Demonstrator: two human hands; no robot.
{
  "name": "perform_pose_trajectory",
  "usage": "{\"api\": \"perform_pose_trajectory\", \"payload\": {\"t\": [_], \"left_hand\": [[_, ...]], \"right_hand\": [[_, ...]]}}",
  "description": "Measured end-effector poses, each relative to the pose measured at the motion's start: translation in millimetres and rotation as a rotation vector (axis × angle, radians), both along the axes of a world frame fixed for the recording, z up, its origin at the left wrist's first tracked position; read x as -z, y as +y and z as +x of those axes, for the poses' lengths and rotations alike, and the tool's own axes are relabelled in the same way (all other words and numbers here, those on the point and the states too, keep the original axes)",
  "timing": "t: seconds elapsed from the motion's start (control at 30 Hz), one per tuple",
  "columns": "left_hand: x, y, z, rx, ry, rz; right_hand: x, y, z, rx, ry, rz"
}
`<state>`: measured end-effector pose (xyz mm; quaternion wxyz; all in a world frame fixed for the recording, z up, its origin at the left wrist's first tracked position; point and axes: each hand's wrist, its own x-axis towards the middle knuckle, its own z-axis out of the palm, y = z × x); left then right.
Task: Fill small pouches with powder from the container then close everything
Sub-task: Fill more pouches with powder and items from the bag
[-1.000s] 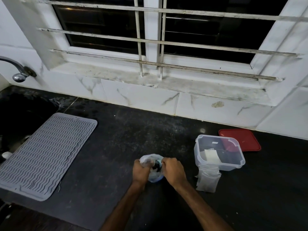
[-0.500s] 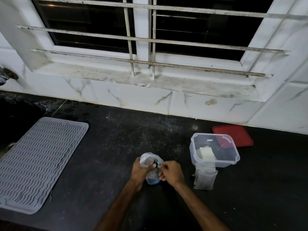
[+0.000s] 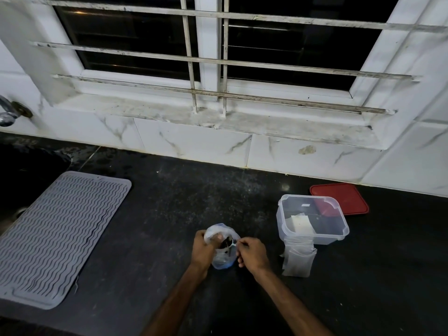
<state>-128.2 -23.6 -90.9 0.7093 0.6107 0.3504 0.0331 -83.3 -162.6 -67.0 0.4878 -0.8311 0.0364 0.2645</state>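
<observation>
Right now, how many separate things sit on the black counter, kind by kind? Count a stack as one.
Grey ribbed mat: 1
Clear container: 1
Red lid: 1
Plastic bag: 1
Stack of pouches: 1 (the pouches in it cannot be counted)
Total: 5

A black speckled stone countertop [image 3: 169,202] runs beneath a white marble-look tiled wall [image 3: 194,146] and a stained white window sill [image 3: 278,124], with scuffed white metal grille bars [image 3: 266,64] across dark window panes [image 3: 133,37], a grey ribbed rubber mat [image 3: 55,238] and a metal wall tap [image 3: 7,115] at left.
</observation>
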Motion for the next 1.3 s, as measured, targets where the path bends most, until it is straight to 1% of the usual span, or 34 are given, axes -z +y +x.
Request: {"api": "perform_pose_trajectory", "payload": {"t": [0.1,0.17,0.23,0.3,0.4,0.47,0.53,0.63,0.8,0.97,1.1,1.2,1.3], "left_hand": [[11,3,3,-0.039,0.033,0.029],[24,7,7,-0.087,0.054,0.013],[21,7,8,-0.142,0.072,0.041],[10,2,8,-0.19,0.11,0.101],[-1,-7,7,-0.194,0.169,0.226],[-6,-10,7,-0.164,0.227,0.304],[-6,-12,7,-0.117,0.259,0.374],[-4,-9,7,-0.084,0.307,0.463],[-2,-4,2,-0.017,0.362,0.533],[-8,0,-2,0.044,0.36,0.576],[-15,0,-7,0.042,0.355,0.622],[-20,-4,-11,-0.004,0.29,0.719],[-30,-19,-9,-0.037,0.077,0.832]], "right_hand": [[-2,-2,3,-0.018,0.004,-0.004],[-2,-4,5,-0.022,-0.02,-0.005],[-3,-5,6,-0.051,-0.067,-0.036],[-5,-5,6,-0.146,-0.207,-0.137],[-9,-2,4,-0.353,-0.488,-0.367],[-13,1,3,-0.442,-0.581,-0.449],[-14,0,2,-0.462,-0.597,-0.454],[-12,-4,1,-0.382,-0.525,-0.366],[-18,-10,6,-0.225,-0.307,-0.175],[-40,-17,15,-0.094,-0.074,0.042],[-61,-35,24,0.011,0.058,0.208],[-72,-55,33,0.061,0.095,0.27],[-83,-80,38,0.085,0.089,0.29]]}}
